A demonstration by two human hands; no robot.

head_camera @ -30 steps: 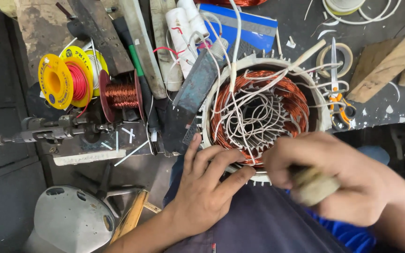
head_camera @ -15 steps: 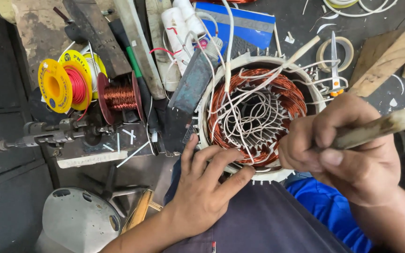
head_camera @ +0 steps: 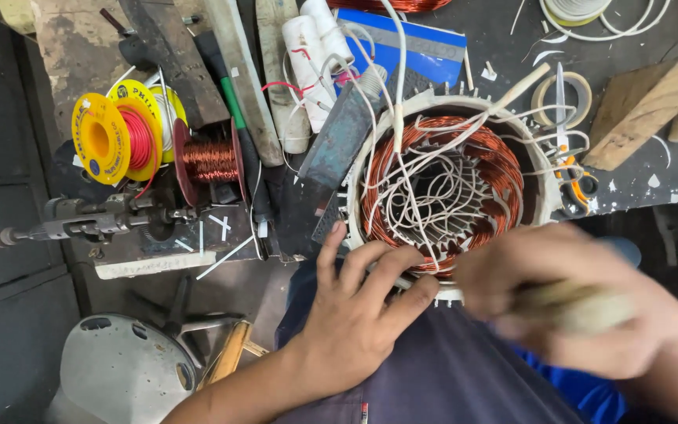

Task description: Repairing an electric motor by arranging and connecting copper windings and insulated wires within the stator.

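hands working at the stator (head_camera: 449,188)
left hand (head_camera: 355,314) is resting fingers spread on its near rim; right hand (head_camera: 582,306), blurred, is gripping a wooden handle (head_camera: 574,305) beside it.

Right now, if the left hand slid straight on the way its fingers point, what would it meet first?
The left hand already has its fingers on the near rim of the motor stator. Going on, they would probably meet the copper coils and white wires inside, though depth is hard to judge.

Motor-repair workshop: copper-wound stator (head_camera: 449,184), wire spools (head_camera: 119,137), cluttered workbench (head_camera: 637,177).
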